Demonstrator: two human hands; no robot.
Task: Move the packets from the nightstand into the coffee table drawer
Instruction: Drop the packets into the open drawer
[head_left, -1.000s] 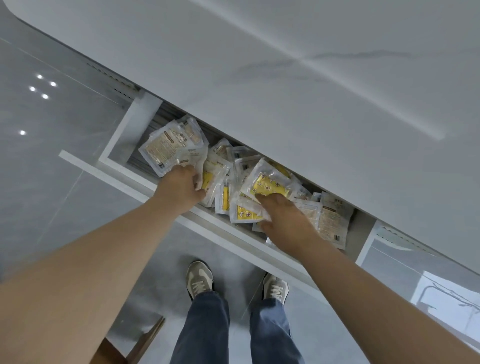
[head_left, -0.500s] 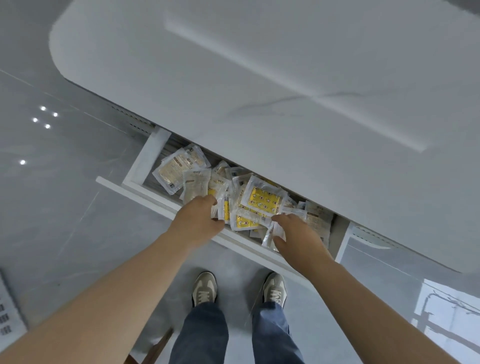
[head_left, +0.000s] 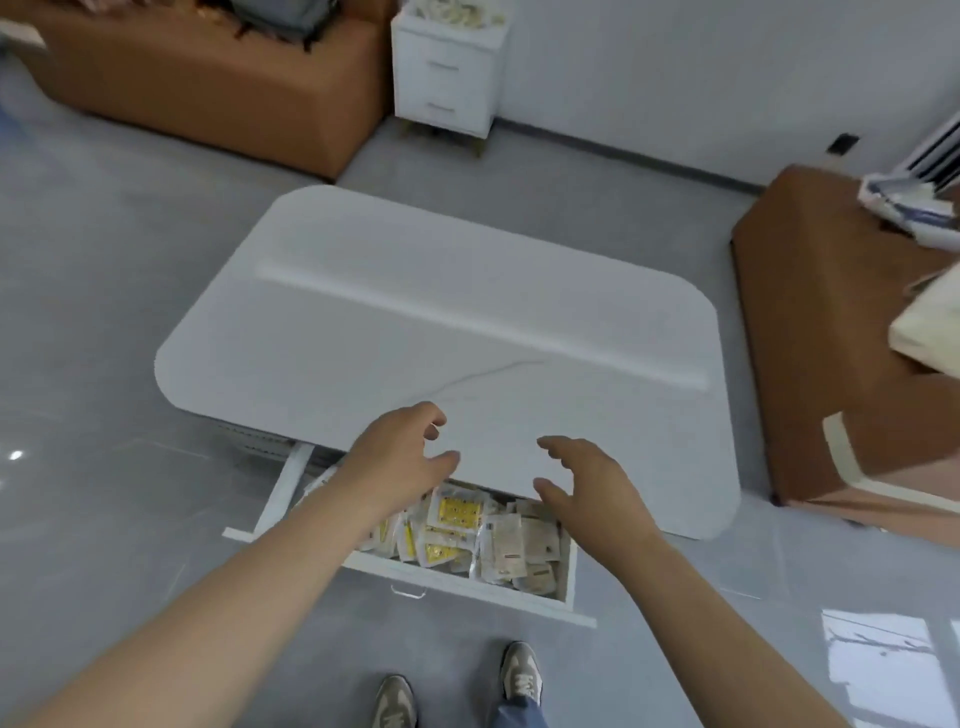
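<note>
The white coffee table (head_left: 467, 322) has its drawer (head_left: 467, 577) pulled out toward me, filled with several clear and yellow packets (head_left: 457, 514). My left hand (head_left: 400, 457) hovers above the drawer's left half, fingers spread, holding nothing. My right hand (head_left: 587, 483) hovers above the right half, also open and empty. Both hands are lifted clear of the packets. Far back stands the white nightstand (head_left: 447, 67) with a few pale packets (head_left: 452, 13) on its top.
A brown sofa (head_left: 208, 88) sits at the back left and a brown seat (head_left: 852, 374) with papers and a bag at the right. Grey tiled floor surrounds the table. My shoes (head_left: 519, 680) stand just in front of the drawer.
Both hands let go of the packets and rose out of the drawer. My head lifted, so the whole table, the sofa and the nightstand came into view.
</note>
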